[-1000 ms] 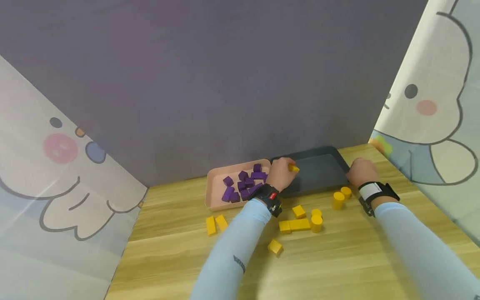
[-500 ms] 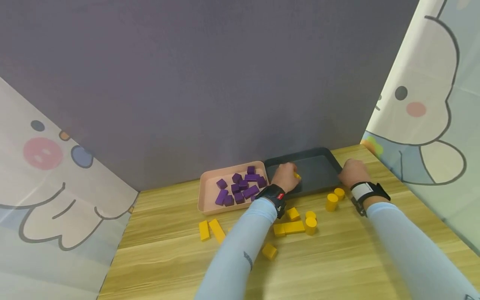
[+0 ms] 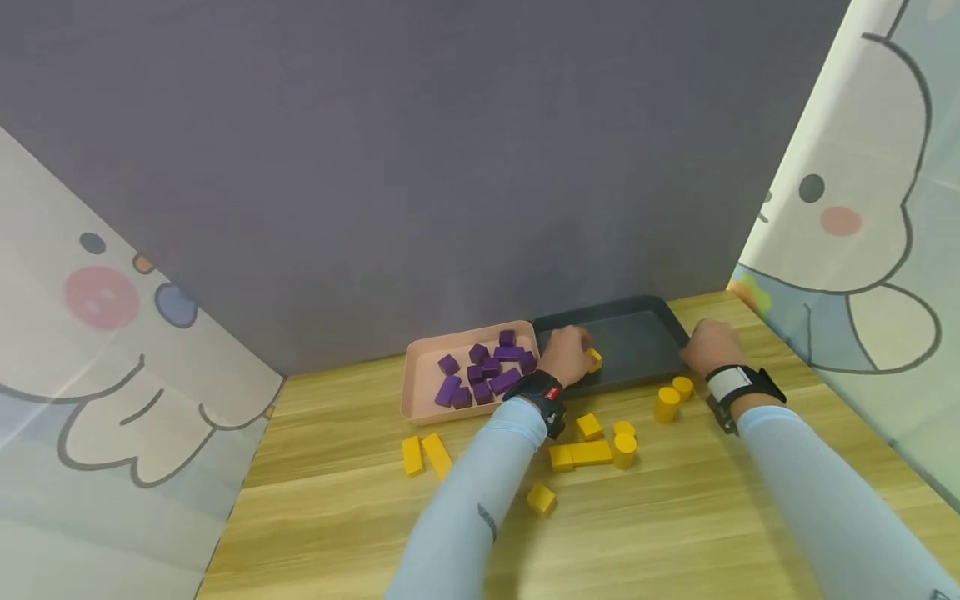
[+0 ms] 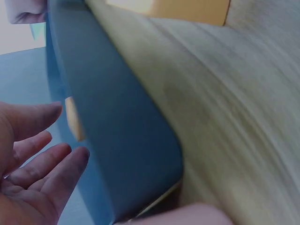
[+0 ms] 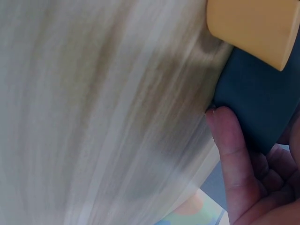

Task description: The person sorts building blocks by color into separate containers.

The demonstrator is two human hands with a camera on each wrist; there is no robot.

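Observation:
In the head view my left hand [image 3: 567, 355] is over the left part of a dark grey tray [image 3: 637, 343]. Its thumb and fingers are spread apart in the left wrist view, close to a yellow block [image 4: 74, 119] that shows just past the tray's wall. The same block [image 3: 595, 360] lies inside the tray beside the fingertips. My right hand [image 3: 712, 346] grips the tray's right front corner. Its thumb [image 5: 229, 131] presses on the outside of the wall, while the other fingers are partly hidden behind it.
A pink tray [image 3: 420, 367] of purple blocks [image 3: 491, 367] adjoins the dark tray's left side. On the wooden table [image 3: 315, 508] in front lie yellow pieces: upright cylinders [image 3: 667, 405], a long block [image 3: 591, 452], a cube [image 3: 542, 499] and more blocks [image 3: 412, 456] leftward. A grey wall [image 3: 420, 183] stands behind.
My left hand has lowered into the dark tray with the yellow block, and its fingers have let go of it. The right hand stays at the tray's corner. The head view has shifted slightly.

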